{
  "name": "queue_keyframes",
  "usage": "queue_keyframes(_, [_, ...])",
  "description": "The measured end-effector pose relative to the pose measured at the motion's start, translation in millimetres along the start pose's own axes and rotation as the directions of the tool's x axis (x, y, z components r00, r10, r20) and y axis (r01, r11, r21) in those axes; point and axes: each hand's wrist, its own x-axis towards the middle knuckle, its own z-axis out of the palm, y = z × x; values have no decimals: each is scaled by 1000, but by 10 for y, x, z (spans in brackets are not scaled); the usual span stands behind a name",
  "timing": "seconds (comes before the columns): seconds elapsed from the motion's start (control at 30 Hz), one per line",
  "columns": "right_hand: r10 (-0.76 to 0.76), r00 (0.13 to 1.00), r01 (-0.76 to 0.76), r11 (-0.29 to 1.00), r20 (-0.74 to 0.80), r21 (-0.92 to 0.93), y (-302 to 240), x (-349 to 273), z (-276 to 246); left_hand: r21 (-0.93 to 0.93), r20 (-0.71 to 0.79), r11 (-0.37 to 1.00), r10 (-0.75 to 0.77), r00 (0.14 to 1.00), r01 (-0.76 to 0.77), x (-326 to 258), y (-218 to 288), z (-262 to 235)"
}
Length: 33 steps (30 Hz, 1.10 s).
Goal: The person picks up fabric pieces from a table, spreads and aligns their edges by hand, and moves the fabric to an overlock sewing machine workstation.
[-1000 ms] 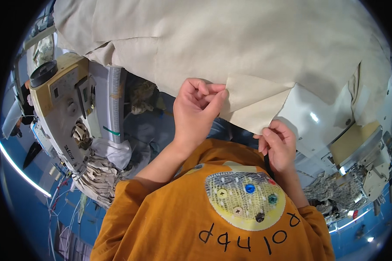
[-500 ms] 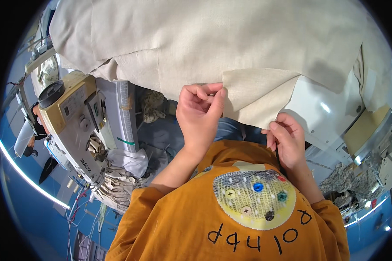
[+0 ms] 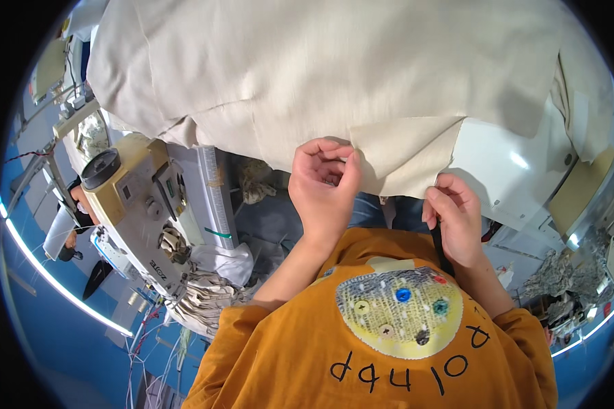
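A large sheet of beige fabric [image 3: 307, 61] covers the surface in front of me and hangs over its near edge. One flap [image 3: 404, 155] of it is turned over between my hands. My left hand [image 3: 324, 180] pinches the fabric at the flap's left side, thumb against curled fingers. Lower down on the other side, my right hand [image 3: 454, 211] grips the flap's near right corner between thumb and fingers. A diagonal crease runs across the flap toward its far right corner.
Left of me stands a cream sewing machine [image 3: 133, 198] with a black handwheel, beside a clear ruler [image 3: 215, 191]. Folded fabric pieces [image 3: 205, 300] are stacked below it. A white machine bed [image 3: 505, 170] shows right of the flap. Grey bundled cloth [image 3: 552, 276] lies farther right.
My left hand has shifted slightly right and down, and the flap's left edge has dropped lower. My right hand stays at the corner. The surroundings have shifted slightly right in the view.
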Motion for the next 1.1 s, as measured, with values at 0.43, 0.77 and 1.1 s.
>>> queue_keyframes(0.43, [-224,911,261,963,-346,64,378,-114,293,-99,378,976,-145,914,196,133,144,-154])
queue_keyframes(0.77, [-231,713,442,881,-662,168,631,-49,578,-64,462,943,-262,847,327,251,220,-252])
queue_keyframes(1.1, [-289,624,544,827,-726,139,643,-36,695,-45,459,951,-253,851,307,309,208,-264])
